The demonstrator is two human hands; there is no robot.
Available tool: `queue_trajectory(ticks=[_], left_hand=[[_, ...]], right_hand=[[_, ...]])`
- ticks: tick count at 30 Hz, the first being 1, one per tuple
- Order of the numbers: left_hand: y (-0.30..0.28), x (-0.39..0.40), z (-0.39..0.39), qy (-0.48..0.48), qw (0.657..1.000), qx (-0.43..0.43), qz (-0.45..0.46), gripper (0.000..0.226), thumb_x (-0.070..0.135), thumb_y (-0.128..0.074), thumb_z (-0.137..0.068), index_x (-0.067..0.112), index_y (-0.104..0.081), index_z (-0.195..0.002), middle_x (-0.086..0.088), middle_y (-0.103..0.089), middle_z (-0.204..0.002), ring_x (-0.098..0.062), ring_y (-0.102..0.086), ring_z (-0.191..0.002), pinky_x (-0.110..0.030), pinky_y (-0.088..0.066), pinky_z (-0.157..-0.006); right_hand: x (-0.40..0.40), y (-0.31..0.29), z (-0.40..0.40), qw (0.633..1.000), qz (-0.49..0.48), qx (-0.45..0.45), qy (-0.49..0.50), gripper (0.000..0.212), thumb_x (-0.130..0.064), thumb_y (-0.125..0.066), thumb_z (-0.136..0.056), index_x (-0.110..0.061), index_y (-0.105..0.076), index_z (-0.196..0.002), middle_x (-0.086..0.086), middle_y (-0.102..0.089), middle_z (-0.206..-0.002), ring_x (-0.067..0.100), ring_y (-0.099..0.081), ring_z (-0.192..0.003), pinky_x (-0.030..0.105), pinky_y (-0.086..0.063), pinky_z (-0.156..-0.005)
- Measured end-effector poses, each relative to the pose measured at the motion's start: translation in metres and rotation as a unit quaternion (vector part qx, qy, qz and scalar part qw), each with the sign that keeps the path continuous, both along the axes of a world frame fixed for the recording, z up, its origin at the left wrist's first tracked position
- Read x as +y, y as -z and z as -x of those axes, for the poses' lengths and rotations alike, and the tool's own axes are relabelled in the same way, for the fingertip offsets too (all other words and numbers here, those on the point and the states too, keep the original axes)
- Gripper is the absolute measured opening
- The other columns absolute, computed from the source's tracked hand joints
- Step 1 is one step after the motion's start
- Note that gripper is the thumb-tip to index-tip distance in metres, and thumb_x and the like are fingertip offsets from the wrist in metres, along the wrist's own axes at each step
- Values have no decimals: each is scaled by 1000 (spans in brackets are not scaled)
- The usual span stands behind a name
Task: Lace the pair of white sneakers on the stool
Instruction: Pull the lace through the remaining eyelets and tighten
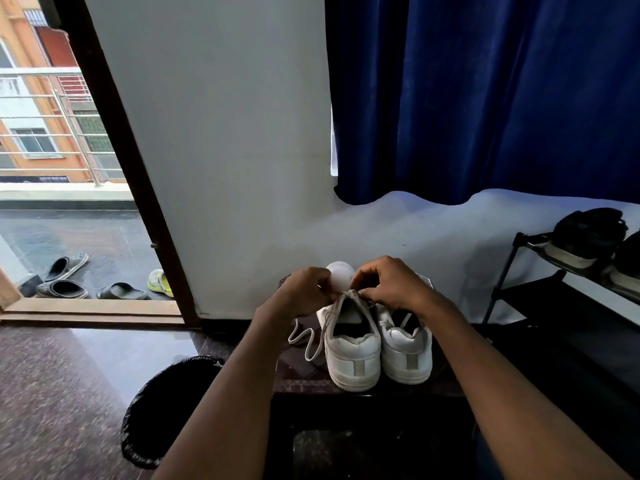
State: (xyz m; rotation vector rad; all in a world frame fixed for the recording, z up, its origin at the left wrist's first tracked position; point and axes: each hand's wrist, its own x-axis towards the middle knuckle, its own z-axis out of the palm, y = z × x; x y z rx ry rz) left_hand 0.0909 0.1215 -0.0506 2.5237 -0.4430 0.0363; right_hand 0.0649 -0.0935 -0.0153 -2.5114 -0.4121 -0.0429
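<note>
On the dark shiny stool (298,382) by the white wall (225,150) and blue curtain (502,98), two white sneakers (377,355) stand while the left hand (306,289) and right hand (389,284) pinch a white lace (308,341).

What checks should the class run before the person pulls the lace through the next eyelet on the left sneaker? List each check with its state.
1. Both sneakers stand upright on the stool: ok.
2. Left hand and right hand both work at the top of the left sneaker: ok.
3. Fingers pinch the lace: ok for both hands, as far as the view shows.
4. Loose lace end lies free on the stool, left of the shoe: ok.
5. Which eyelet comes next: cannot tell, the hands hide it.
6. Right sneaker fully laced: cannot tell.
</note>
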Motion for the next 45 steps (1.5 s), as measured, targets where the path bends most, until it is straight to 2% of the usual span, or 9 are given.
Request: queue_trajectory(ticks=[3,9,18,25,29,32,37,42,45], left_hand=[[12,1,-4,-4,1000,-7,19,53,62,-58,-62,18,-70,-89,3,-75,-84,-26,-72,-81,-42,-58,-77],[-7,-9,24,13,998,-39,51,6,11,-75,-86,16,-74,-90,12,-65,-77,6,-58,-66,-24,-44,-71],[-15,-19,28,-61,996,-53,23,18,10,-47,-96,19,-56,-109,-11,-64,-87,-41,-58,-82,-37,-36,-65],[-18,-7,30,-40,998,43,16,15,25,-59,-81,28,-60,-66,-11,-74,-89,-35,-71,-93,-32,-51,-76],[-21,-2,40,-19,996,81,-20,21,25,-62,-97,9,-76,-93,-16,-74,-97,-28,-69,-91,-29,-51,-76],[-20,3,42,6,995,93,-17,21,23,-64,-98,10,-71,-83,-11,-64,-77,-10,-50,-63,-21,-38,-61],[-25,-1,36,-70,965,143,210,25,19,-55,-100,3,-73,-107,-22,-72,-109,-7,-57,-69,-21,-46,-63],[-34,-42,43,-124,742,241,613,30,15,-45,-104,9,-55,-77,-6,-53,-62,-17,-53,-44,-27,-49,-54],[-27,-43,35,-154,797,179,556,30,17,-44,-104,16,-51,-75,1,-35,-59,-8,-31,-39,-22,-35,-43]], right_hand=[[4,3,5,1000,2,-9,3,24,-12,-80,-80,-36,-75,-77,-15,-76,-81,-3,-68,-78,19,-52,-75],[12,8,8,998,35,-43,16,11,-22,-75,-86,-28,-74,-95,-6,-76,-96,18,-68,-91,34,-55,-82],[17,6,8,993,17,-103,50,9,-18,-54,-97,-27,-52,-99,4,-71,-90,36,-60,-85,43,-51,-73],[5,3,8,996,87,-1,20,16,-27,-70,-92,-16,-71,-81,0,-67,-78,22,-63,-80,30,-44,-69],[-5,-8,16,987,147,49,-31,20,-42,-66,-97,-23,-72,-99,-5,-74,-101,15,-66,-97,30,-46,-91],[-5,-10,23,978,199,53,-35,20,-42,-60,-101,-24,-67,-97,-6,-70,-100,12,-58,-95,28,-32,-87],[2,-11,25,968,-243,65,6,31,-30,-53,-105,-5,-70,-100,15,-75,-101,16,-70,-93,36,-49,-89],[24,-8,17,743,-639,186,71,34,-27,-46,-108,-18,-47,-74,-1,-47,-54,17,-48,-45,31,-46,-56],[26,-5,8,778,-598,142,130,38,-23,-47,-107,-21,-39,-69,-5,-29,-52,10,-21,-39,21,-17,-43]])
